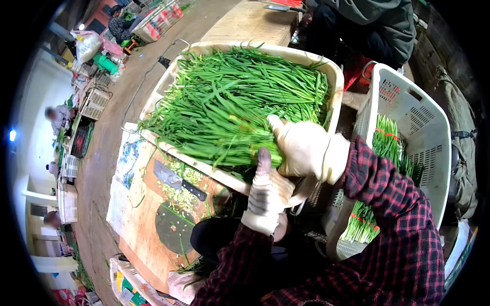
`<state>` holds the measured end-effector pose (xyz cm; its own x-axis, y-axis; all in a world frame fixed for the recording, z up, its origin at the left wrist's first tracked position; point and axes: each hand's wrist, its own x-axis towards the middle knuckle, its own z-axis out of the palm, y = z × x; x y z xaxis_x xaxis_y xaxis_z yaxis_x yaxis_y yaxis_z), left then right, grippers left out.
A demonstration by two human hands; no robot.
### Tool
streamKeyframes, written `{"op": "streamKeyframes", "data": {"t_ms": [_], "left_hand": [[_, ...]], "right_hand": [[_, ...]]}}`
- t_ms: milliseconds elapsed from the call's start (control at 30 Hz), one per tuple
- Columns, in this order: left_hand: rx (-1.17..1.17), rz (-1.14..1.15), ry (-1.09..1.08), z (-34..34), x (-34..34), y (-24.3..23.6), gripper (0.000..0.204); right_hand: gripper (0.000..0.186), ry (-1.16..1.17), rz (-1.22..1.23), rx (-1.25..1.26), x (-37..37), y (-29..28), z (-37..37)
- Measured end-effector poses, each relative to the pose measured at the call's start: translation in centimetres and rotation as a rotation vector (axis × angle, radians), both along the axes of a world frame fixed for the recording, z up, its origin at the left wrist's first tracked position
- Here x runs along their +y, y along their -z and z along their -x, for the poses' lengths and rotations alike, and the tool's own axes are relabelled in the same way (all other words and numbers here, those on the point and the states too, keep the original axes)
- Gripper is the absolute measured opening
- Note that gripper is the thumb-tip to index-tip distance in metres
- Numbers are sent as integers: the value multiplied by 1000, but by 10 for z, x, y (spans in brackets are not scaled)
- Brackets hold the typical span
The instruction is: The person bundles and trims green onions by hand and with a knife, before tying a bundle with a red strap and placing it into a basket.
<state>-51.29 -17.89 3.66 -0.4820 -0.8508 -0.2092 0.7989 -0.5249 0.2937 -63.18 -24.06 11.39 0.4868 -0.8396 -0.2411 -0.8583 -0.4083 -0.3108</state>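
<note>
A bunch of green garlic chives (240,145) lies across my two gloved hands, over the near side of a white tub (334,97) heaped with loose chives (224,84). My left hand (268,191), in a striped glove, is closed at the bunch's near end, thumb on top and fingers mostly hidden. Close above it, my right hand (306,150), in a cream glove, grips the same end. A blurred orange-red streak crosses the leaves near the right fingers; I cannot make out what it is.
A wooden board (140,214) to the left bears a knife (178,181) and chopped trimmings. Chive bundles (365,222) with red bands stand in a white crate (413,102) at right. Another person (377,25) sits at the far right, beside a wooden table (245,25).
</note>
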Motion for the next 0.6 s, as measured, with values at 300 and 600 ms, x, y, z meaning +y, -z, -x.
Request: {"op": "streamKeyframes", "data": {"t_ms": [300,600], "left_hand": [[-57,-216,-342,-37,39,-18,54],[-44,-113,-345,-54,62,-26,51]], "right_hand": [[94,-229,-132,-307,46,-55,-10],[82,282,-844,-865,54,0,-13]]}}
